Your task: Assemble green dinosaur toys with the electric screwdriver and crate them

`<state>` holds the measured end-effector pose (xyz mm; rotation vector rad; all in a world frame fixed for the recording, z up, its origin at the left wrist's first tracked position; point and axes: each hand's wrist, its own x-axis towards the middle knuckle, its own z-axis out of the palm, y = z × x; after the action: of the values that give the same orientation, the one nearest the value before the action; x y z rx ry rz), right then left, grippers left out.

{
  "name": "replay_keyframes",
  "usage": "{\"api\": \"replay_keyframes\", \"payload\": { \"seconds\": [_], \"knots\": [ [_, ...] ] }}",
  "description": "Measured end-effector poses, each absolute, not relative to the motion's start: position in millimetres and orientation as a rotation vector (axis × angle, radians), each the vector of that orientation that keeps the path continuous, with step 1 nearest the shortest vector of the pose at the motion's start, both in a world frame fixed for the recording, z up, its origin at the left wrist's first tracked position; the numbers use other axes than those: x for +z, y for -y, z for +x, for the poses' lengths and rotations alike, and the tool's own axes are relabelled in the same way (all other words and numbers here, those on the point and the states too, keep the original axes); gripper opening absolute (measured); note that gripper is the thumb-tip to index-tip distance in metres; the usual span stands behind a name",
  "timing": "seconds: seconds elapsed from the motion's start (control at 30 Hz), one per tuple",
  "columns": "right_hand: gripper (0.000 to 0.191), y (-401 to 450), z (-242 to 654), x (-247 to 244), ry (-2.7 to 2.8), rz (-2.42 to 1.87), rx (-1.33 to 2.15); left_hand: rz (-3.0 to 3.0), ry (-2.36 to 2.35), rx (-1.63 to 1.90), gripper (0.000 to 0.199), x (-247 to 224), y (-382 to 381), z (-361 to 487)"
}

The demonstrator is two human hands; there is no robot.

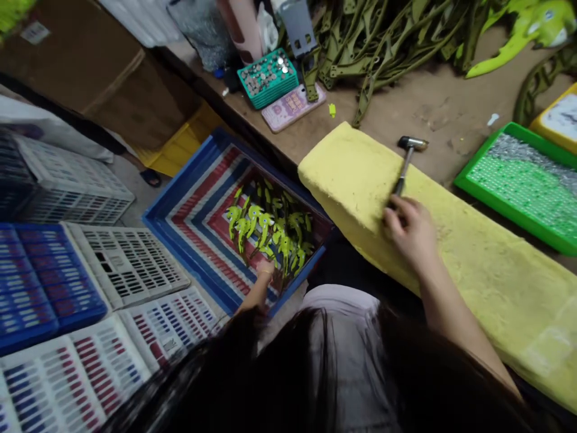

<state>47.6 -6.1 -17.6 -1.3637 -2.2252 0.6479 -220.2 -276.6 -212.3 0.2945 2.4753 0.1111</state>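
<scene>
Down in the blue crate (157, 210) with a striped lining, my left hand (265, 267) reaches to the near edge of a pile of yellow-green and olive parts (265, 222). Its fingers are blurred and partly hidden among the parts. My right hand (412, 231) rests over the yellow foam block (351, 168), its fingers closed round the handle end of a small hammer (407, 159). The hammer lies on the foam, its head pointing away from me near the block's far edge.
Olive curved parts (383, 42) are heaped at the back of the table (433, 114). A phone (293, 108) lies beside a teal basket (268, 78) of metal pieces. A green tray (527, 186) of small metal pieces stands right. Plastic crates (130, 264) line the left.
</scene>
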Motion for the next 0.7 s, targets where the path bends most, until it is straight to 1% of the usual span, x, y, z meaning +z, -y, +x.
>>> {"api": "replay_keyframes", "payload": {
  "seconds": [0.07, 0.13, 0.23, 0.27, 0.33, 0.37, 0.47, 0.53, 0.6, 0.7],
  "knots": [
    [0.039, 14.8, 44.5, -9.5, 2.317, -1.225, 0.660, 0.455, -2.458, 0.181, 0.037, -208.7, 249.3, -212.3],
    [0.034, 27.5, 55.7, -3.0, 2.267, -1.134, 0.670, 0.715, -2.419, 0.268, 0.036, -198.5, 216.7, -198.6],
    [0.026, 59.1, 100.5, -2.8, 2.047, -1.138, 0.649, 1.241, -2.247, 0.405, 0.024, -165.6, 176.9, -164.9],
    [0.023, 72.5, 120.6, -6.2, 1.932, -1.195, 0.636, 1.426, -2.136, 0.451, 0.019, -151.5, 167.7, -153.0],
    [0.019, 100.7, 167.8, -16.7, 1.613, -1.404, 0.560, 1.747, -1.845, 0.522, 0.018, -123.5, 149.8, -131.1],
    [0.020, 115.5, 195.9, -23.0, 1.423, -1.533, 0.484, 1.870, -1.682, 0.541, 0.018, -111.0, 139.0, -119.8],
    [0.033, 170.8, 295.5, -40.7, 0.835, -1.898, 0.168, 2.210, -1.125, 0.603, 0.007, -81.4, 104.8, -72.7],
    [0.041, 215.2, 361.1, -52.1, 0.420, -2.073, 0.022, 2.387, -0.763, 0.613, 0.010, -67.0, 91.0, -32.0],
    [0.042, 252.9, 411.2, -68.8, 0.055, -2.179, 0.038, 2.473, -0.515, 0.562, 0.013, -57.0, 85.5, 6.7],
    [0.036, 277.3, 441.2, -108.0, -0.241, -2.242, 0.318, 2.487, -0.327, 0.441, 0.013, -52.9, 82.0, 47.7]
  ]
}}
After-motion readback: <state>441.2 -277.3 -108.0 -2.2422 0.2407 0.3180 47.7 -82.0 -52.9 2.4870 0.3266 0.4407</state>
